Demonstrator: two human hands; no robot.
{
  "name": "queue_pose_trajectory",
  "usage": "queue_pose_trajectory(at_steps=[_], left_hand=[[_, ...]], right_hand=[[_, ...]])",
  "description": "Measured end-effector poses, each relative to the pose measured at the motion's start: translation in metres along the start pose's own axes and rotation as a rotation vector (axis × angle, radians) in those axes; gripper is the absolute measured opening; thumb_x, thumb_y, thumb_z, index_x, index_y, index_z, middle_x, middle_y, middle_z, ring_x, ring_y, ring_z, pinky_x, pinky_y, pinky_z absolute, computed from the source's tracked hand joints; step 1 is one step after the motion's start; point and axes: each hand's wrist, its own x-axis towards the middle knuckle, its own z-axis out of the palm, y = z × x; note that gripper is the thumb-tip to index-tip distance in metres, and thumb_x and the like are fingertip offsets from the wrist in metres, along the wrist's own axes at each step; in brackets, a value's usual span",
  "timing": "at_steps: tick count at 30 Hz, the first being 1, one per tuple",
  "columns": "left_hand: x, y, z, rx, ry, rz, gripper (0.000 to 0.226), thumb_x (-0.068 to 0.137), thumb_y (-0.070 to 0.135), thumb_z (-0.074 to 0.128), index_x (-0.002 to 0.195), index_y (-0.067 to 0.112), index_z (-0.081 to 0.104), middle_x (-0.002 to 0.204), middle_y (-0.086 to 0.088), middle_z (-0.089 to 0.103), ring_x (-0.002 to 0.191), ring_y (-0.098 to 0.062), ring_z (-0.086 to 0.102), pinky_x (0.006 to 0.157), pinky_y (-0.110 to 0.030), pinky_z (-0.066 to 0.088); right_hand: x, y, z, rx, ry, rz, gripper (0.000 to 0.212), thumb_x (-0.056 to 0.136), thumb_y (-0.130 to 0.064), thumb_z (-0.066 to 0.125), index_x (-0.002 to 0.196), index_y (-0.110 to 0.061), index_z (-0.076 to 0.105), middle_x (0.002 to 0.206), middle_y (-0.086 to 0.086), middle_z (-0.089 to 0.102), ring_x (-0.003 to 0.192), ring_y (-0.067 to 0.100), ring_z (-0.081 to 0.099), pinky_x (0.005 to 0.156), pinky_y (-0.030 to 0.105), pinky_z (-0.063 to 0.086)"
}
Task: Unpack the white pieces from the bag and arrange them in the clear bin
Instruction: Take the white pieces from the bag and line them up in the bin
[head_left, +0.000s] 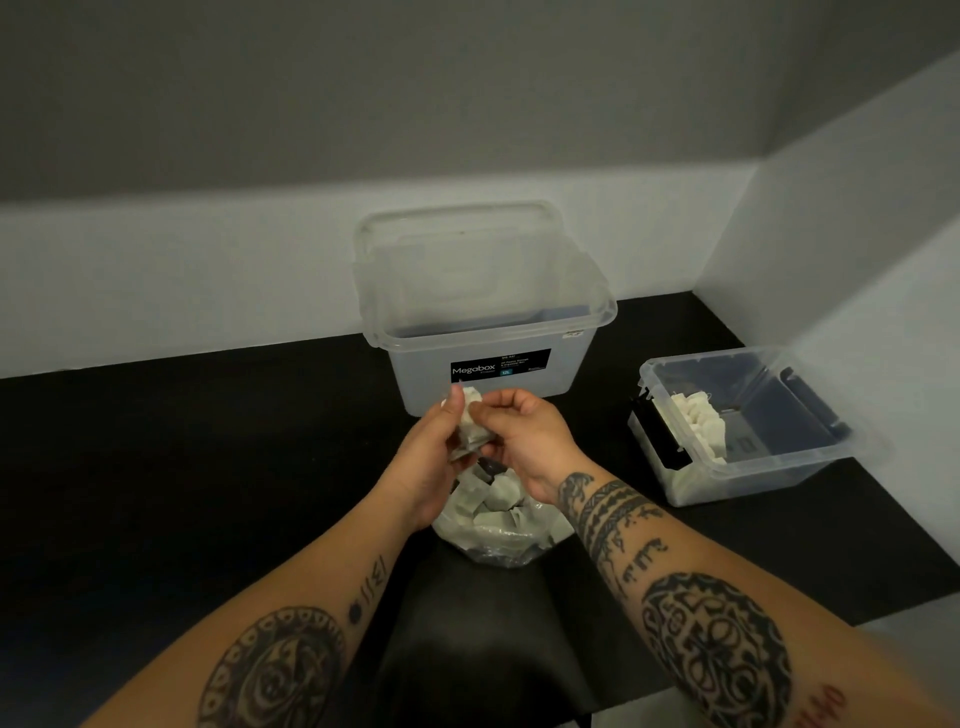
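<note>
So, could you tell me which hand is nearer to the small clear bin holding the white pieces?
Right. The right hand lies left of the small clear bin; the left hand is farther left.

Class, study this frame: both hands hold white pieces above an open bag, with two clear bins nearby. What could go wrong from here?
1. The white pieces are pinched in a bunch between the left hand and right hand; one could slip from the grip onto the dark table.
2. The bag sits open, unsupported, near the table's edge; it may tip.
3. The small bin, already holding pieces, stands off to the right, so carrying risks drops.
</note>
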Motion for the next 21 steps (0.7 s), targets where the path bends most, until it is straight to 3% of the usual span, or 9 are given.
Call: queue_pose_trajectory(at_steps=[3, 5, 8, 10, 12, 16, 19, 21], left_hand=[[0.0, 0.0, 0.003, -0.017, 0.062, -0.032, 0.041, 0.109, 0.039, 0.044, 0.124, 0.008, 0.067, 0.114, -0.015, 0.075, 0.087, -0.016, 0.074, 0.08, -0.034, 0.056], [0.002, 0.0, -0.001, -0.007, 0.164, -0.025, 0.037, 0.11, 0.035, 0.042, 0.119, 0.009, 0.069, 0.114, -0.014, 0.076, 0.1, -0.024, 0.074, 0.088, -0.041, 0.058], [0.004, 0.001, -0.012, 0.074, 0.262, -0.001, 0.034, 0.11, 0.034, 0.044, 0.115, 0.011, 0.069, 0.11, -0.009, 0.078, 0.105, -0.025, 0.073, 0.1, -0.046, 0.056], [0.002, 0.0, -0.016, 0.104, 0.285, 0.001, 0.033, 0.11, 0.033, 0.044, 0.115, 0.012, 0.068, 0.104, -0.008, 0.078, 0.1, -0.024, 0.072, 0.098, -0.044, 0.056], [-0.001, -0.001, -0.017, 0.131, 0.291, 0.005, 0.031, 0.111, 0.032, 0.043, 0.116, 0.013, 0.066, 0.098, -0.008, 0.075, 0.096, -0.023, 0.071, 0.096, -0.043, 0.058], [-0.001, -0.005, -0.022, 0.174, 0.297, 0.011, 0.03, 0.111, 0.031, 0.043, 0.12, 0.013, 0.065, 0.09, -0.007, 0.071, 0.095, -0.023, 0.07, 0.096, -0.043, 0.058], [0.0, -0.005, -0.026, 0.187, 0.318, 0.015, 0.028, 0.11, 0.03, 0.044, 0.12, 0.014, 0.064, 0.091, -0.008, 0.07, 0.098, -0.026, 0.07, 0.096, -0.044, 0.058], [0.0, -0.003, -0.027, 0.202, 0.319, 0.02, 0.027, 0.109, 0.03, 0.046, 0.123, 0.015, 0.064, 0.093, -0.009, 0.068, 0.097, -0.025, 0.07, 0.094, -0.043, 0.059]], right_hand=[[0.0, 0.006, 0.002, -0.062, -0.044, 0.015, 0.013, 0.092, -0.011, 0.073, 0.102, -0.008, 0.066, 0.098, 0.009, 0.076, 0.08, 0.021, 0.071, 0.068, 0.033, 0.058], [0.0, 0.011, -0.004, -0.178, -0.045, -0.008, 0.007, 0.095, -0.011, 0.069, 0.1, -0.01, 0.066, 0.092, 0.004, 0.076, 0.078, 0.018, 0.071, 0.073, 0.034, 0.059], [0.01, 0.028, -0.015, -0.711, 0.028, -0.05, 0.01, 0.095, -0.019, 0.065, 0.105, -0.019, 0.069, 0.096, 0.001, 0.074, 0.082, 0.015, 0.072, 0.078, 0.035, 0.062], [0.016, 0.042, -0.016, -1.072, -0.031, -0.022, 0.02, 0.095, -0.025, 0.064, 0.114, -0.022, 0.07, 0.106, -0.002, 0.072, 0.094, 0.017, 0.07, 0.086, 0.036, 0.06], [0.017, 0.054, -0.011, -1.271, -0.123, 0.014, 0.029, 0.096, -0.029, 0.063, 0.123, -0.021, 0.067, 0.114, 0.001, 0.07, 0.105, 0.02, 0.067, 0.094, 0.037, 0.055], [0.016, 0.066, -0.009, -1.149, -0.122, 0.035, 0.028, 0.092, -0.026, 0.068, 0.12, -0.026, 0.069, 0.113, -0.004, 0.071, 0.108, 0.017, 0.066, 0.098, 0.035, 0.052], [0.014, 0.054, -0.015, -1.017, -0.082, -0.001, 0.01, 0.092, -0.027, 0.07, 0.101, -0.026, 0.073, 0.094, -0.007, 0.074, 0.088, 0.011, 0.07, 0.086, 0.032, 0.058], [0.009, 0.036, -0.02, -1.006, -0.113, -0.066, 0.008, 0.092, -0.027, 0.071, 0.099, -0.025, 0.074, 0.091, -0.006, 0.074, 0.083, 0.01, 0.07, 0.078, 0.027, 0.059]])
